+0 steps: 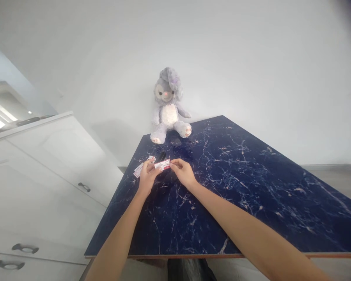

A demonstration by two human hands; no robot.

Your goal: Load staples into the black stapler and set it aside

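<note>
Both my hands reach out over a dark blue marbled table [251, 187]. Between them they pinch a small white and red card [162, 165], my left hand [147, 177] at its left end and my right hand [183, 171] at its right end. Fingers of both hands are closed on the card. Several similar white and red cards [140, 168] lie on the table just left of my left hand. A small black object [161, 157] lies just behind the held card.
A grey plush bunny [169, 106] sits at the table's far edge against the white wall. White cabinets with metal handles [84, 187] stand to the left of the table. The table's near edge [193, 255] runs below my forearms.
</note>
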